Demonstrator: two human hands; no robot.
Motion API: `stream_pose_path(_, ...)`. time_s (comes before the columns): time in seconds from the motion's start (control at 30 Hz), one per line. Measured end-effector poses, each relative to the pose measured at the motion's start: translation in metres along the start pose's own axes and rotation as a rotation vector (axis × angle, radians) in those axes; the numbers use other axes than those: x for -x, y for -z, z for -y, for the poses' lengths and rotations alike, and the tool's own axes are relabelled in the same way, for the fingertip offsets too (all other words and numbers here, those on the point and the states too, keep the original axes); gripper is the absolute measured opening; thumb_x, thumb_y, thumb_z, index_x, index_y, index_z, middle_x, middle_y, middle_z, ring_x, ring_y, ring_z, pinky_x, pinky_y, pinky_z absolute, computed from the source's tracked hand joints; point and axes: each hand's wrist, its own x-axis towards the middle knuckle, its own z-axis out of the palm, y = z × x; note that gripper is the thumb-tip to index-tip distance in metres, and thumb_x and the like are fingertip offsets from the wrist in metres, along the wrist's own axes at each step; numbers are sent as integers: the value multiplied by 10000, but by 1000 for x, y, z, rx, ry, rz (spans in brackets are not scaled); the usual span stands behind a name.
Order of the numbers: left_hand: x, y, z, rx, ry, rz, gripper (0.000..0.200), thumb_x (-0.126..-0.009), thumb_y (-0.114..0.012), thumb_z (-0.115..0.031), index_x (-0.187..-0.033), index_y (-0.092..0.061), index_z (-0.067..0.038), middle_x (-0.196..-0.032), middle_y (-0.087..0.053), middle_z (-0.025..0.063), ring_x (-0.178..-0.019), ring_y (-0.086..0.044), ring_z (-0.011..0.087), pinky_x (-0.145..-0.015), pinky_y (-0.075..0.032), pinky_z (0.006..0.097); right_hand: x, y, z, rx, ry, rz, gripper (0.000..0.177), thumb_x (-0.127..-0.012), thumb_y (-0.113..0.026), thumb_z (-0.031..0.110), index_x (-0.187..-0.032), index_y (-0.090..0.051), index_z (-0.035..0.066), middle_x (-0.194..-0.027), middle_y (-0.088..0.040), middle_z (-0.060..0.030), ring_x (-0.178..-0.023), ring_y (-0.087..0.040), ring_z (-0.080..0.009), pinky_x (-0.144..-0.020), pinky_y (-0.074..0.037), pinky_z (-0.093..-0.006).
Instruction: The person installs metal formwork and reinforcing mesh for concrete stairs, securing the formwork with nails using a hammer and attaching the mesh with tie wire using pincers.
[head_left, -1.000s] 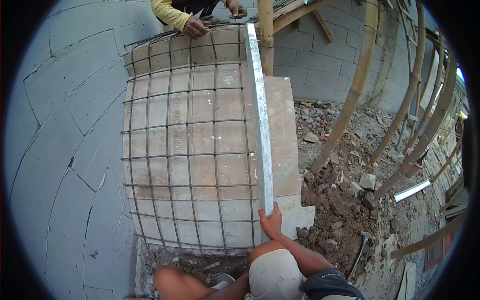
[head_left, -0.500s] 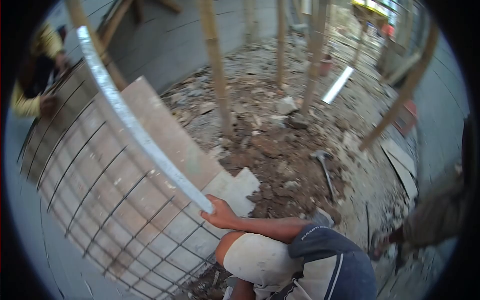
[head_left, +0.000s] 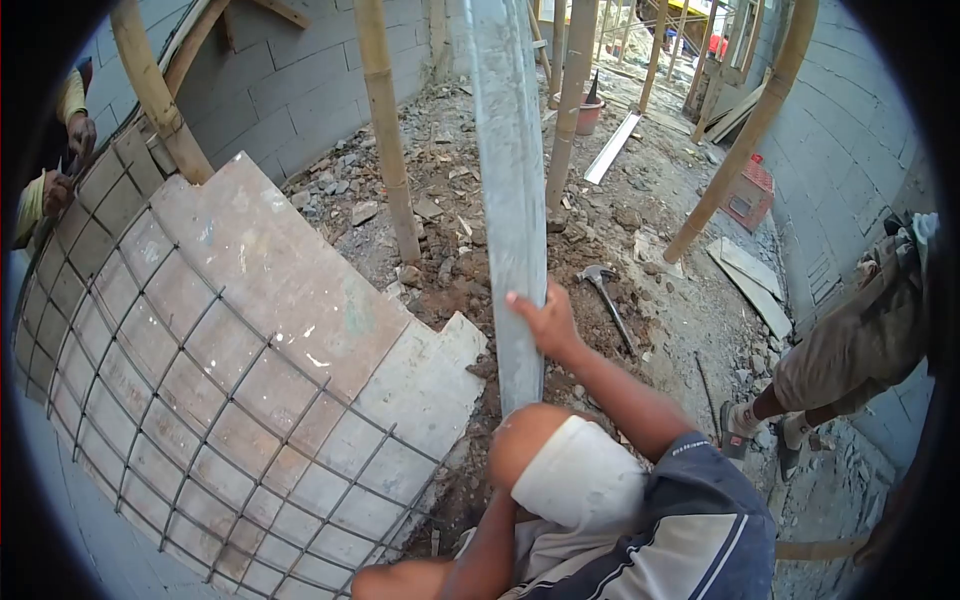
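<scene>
My right hand [head_left: 545, 320] grips a long grey metal profile [head_left: 505, 150], its thumb across the near face and its fingers wrapped around the far edge. The profile stands nearly upright, its top beyond the view. Its lower end is hidden behind my bent knee [head_left: 520, 445]. I cannot see my left hand. Left of the profile, a steel bar mesh [head_left: 205, 440] stands in front of stained boards [head_left: 290, 290]. On the broken soil to the right lies a claw hammer [head_left: 610, 305].
Bamboo poles [head_left: 385, 130] rise from the rubble, one leaning at right [head_left: 745, 140]. At far left, another person's hands [head_left: 60, 190] are by the mesh. Someone's legs [head_left: 850, 350] stand at right. Farther back are a white strip [head_left: 612, 148], a bucket [head_left: 590, 115] and a red crate [head_left: 748, 195].
The metal profile has swung from leaning far left to almost upright. My right hand has moved up and right with it. The view has shifted as well.
</scene>
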Motion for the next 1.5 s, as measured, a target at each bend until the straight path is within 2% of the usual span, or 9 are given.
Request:
stream_pose_path(0.33, -18, 2, -6, -67, 77, 138, 598, -832, -692, -525, -1200, -555, -74, -988, -695, 224, -901, -693, 324, -805, -538, 476, -86, 35, -177, -211, -459, -195, 297, -888, -698, 198, -1088, -654, -16, -886, -681, -81, -744, -645, -177, -672, -518, -358)
stream_pose_path(0.5, -78, 41, -53, -203, 271, 485, 897, -718, -718, -663, -1296, -478, -20, -1075, -688, 237, -1014, -676, 403, -887, -531, 504, -129, 45, -252, -342, -692, -232, 337, -880, -699, 176, -1110, -654, -67, -956, -694, -125, -821, -664, -218, -730, -525, -379)
stream_pose_path(0.6, -130, 77, -103, -274, 245, 305, 877, -680, -710, -727, -1162, -570, -9, -997, -709, 224, -950, -690, 405, -840, -539, 498, -188, 52, -264, -420, -740, -207, 486, -884, -719, 233, -1230, -608, -90, -1110, -680, -166, -959, -661, -253, -847, -514, -385)
stream_pose_path(0.7, -231, 97, -159, -393, 172, 174, 866, -682, -688, -759, -1109, -620, -8, -951, -708, 231, -921, -696, 390, -773, -543, 491, -285, 69, -265, -497, -727, 2, 793, -895, -640, 557, -1355, -509, -75, -1257, -625, -192, -1148, -599, -278, -984, -458, -392)
stream_pose_path(0.8, -358, 108, -226, -409, 91, 46, 807, -731, -693, -719, -1094, -625, -2, -1026, -695, 243, -918, -696, 389, -791, -542, 506, -321, 100, -277, 438, -312, -198, 756, -893, -634, 540, -1278, -553, -104, -1191, -645, -282, -1083, -634, -359, -934, -466, -396)
stream_pose_path(0.9, -447, 86, -255, -540, -20, -43, 761, -770, -712, -654, -1158, -619, -6, -1089, -690, 220, -967, -688, 383, -812, -539, 504, -319, 158, -296, 226, -271, -8, 645, -899, -634, 506, -1173, -636, -77, -1043, -685, -292, -962, -657, -397, -873, -490, -402)
stream_pose_path(1.13, -534, 85, -404, -159, -475, -137, 807, -796, -774, -509, -1388, -504, -31, -1207, -642, 205, -1072, -652, 366, -901, -512, 444, -341, 287, -415, -117, -487, -553, 297, -957, -642, 284, -843, -658, 10, -724, -649, -42, -631, -600, -96, -560, -472, -244)
stream_pose_path(1.2, -603, 91, -469, -256, -792, -586, 1028, -739, -769, -626, -1417, -412, 60, -1146, -649, 255, -1066, -659, 368, -899, -524, 436, -352, 312, -430, -110, -521, -616, 249, -975, -622, 267, -902, -651, 31, -772, -663, -44, -624, -589, -101, -530, -448, -245)
stream_pose_path(1.5, -692, 71, -611, 403, -935, -174, 658, -761, -822, -421, -1143, -643, 83, -1030, -703, 182, -918, -693, 252, -830, -556, 368, -464, 366, -532, 625, -534, -619, 349, -944, -612, 321, -889, -689, -14, -822, -701, -150, -743, -680, -280, -683, -524, -405)
